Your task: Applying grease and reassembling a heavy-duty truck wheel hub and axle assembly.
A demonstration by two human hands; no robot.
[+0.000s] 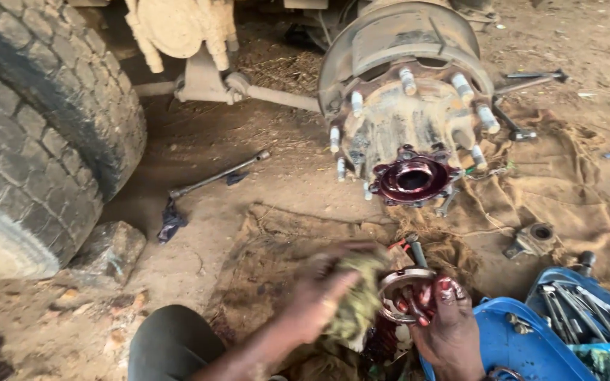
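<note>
Right hand (450, 331) fingers pinch greasy bearing ring (405, 293); left hand (319, 300) blurred, clutches rag (358, 300) against it; best wipe slowly, ring held steady

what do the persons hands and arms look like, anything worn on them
Both forearms are bare, with no sleeves or gloves in view. The right hand is smeared with dark red grease on the fingers, and its fingernails look stained red. The left hand is motion-blurred; a ring seems to sit on one finger, though that is hard to confirm. No watch or bracelet shows.
</note>
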